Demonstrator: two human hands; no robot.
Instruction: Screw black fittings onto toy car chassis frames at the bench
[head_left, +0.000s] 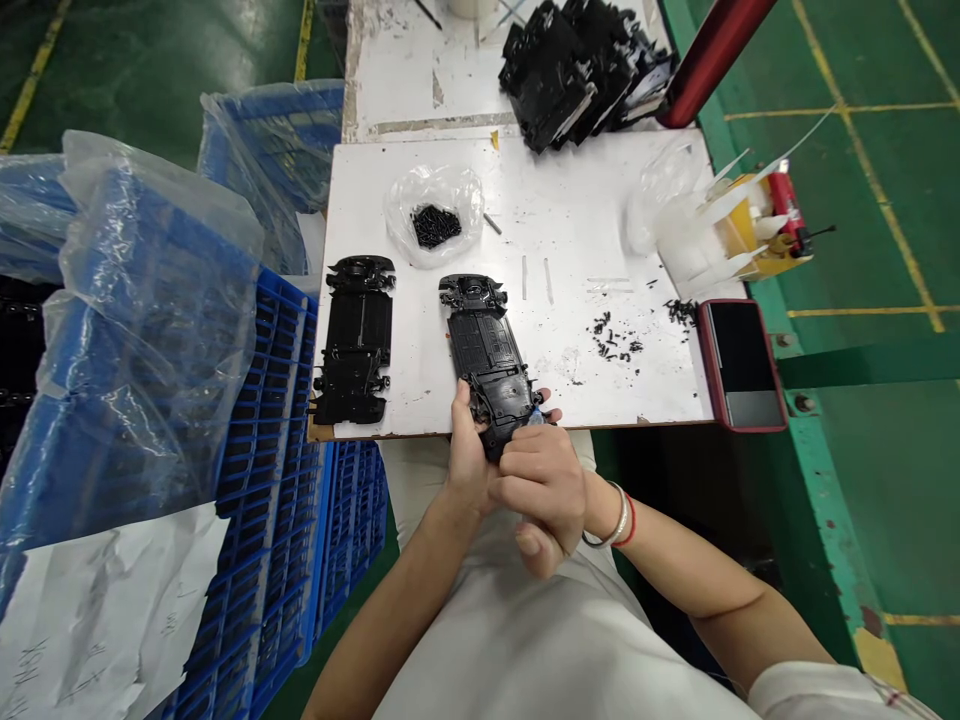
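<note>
My left hand (466,455) is closed around the near end of a black plastic toy car chassis (487,345), whose far end rests on the white board. My right hand (544,475) is curled into a fist over the chassis's near right corner. A bit of something bluish and clear (535,415) shows just beyond its knuckles; the rest of it is hidden by the fingers. To the left, a second black chassis (359,340) lies flat on the board.
An open plastic bag (465,205) of small black parts is on the white board (420,385). Loose black bits (615,338) lie at right, near a phone (742,362) and a yellow holder (757,230). Stacked black chassis (551,80) stand behind. Blue crates (270,400) line the left.
</note>
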